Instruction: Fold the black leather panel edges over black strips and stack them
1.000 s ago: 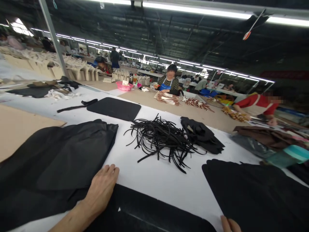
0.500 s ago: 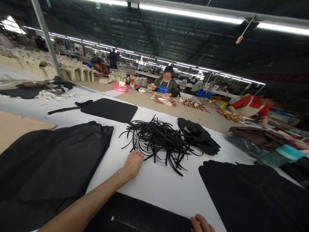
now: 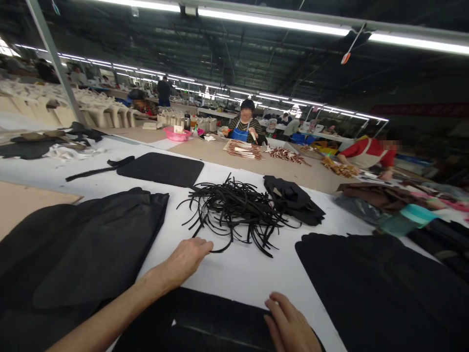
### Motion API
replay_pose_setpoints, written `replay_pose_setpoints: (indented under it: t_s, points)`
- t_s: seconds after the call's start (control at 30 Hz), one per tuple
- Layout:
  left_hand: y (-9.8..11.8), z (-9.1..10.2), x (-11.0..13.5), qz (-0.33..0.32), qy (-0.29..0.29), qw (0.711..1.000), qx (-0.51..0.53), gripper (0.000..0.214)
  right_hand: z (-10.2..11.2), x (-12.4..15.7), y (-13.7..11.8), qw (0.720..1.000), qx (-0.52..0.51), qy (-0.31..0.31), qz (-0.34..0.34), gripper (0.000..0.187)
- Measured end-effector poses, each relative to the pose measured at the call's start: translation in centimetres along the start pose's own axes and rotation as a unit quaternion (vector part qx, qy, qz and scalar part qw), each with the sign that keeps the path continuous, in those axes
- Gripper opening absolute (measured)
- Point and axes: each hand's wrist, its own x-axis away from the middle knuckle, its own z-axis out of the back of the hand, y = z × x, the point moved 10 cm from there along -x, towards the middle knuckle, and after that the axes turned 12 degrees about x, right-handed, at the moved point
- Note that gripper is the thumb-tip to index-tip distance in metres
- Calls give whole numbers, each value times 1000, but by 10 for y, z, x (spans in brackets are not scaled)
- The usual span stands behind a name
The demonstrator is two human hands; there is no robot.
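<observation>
My left hand (image 3: 190,256) is closed in a pinch on the end of a thin black strip (image 3: 222,250), at the near edge of a tangled pile of black strips (image 3: 238,205). The strip curves from my fingertips back into the pile. My right hand (image 3: 289,320) rests at the right end of a black leather-like panel (image 3: 216,318) close to me, its fingers bent over the far edge. A small white mark shows on the panel. Whether the right fingers grip the panel cannot be made out.
Stacked black sheets lie left (image 3: 91,244) and right (image 3: 381,283). Beyond the strips are a flat black panel (image 3: 161,168) and folded black pieces (image 3: 293,200). A teal-lidded container (image 3: 406,220) stands at right. Across the table sits a person in a blue apron (image 3: 242,133).
My left hand has drawn back toward me and slightly left, pulling a strip out from the pile. My right hand has moved up and left onto the panel. The view has shifted a little.
</observation>
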Motion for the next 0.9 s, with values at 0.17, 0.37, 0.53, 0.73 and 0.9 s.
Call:
replay_pose_setpoints:
  t_s: [0.17,0.37,0.53,0.73,0.9]
  points:
    - [26,-15,2,-70,-15,996,-47,20,12,-88,-24,993,-90,-67,-21,43]
    - [21,-13,-1,-83,-11,993,-84,23,-26,-126,-41,974,-115,-194,-6,15]
    - [-29,10,-13,16,58,992,-110,29,-23,-102,-24,979,-63,-192,-20,14]
    - [-45,24,-15,77,141,982,-99,40,10,-68,-6,979,-81,-185,-13,15]
    - [5,8,6,13,82,997,-10,24,27,-47,5,962,-139,-223,-67,16]
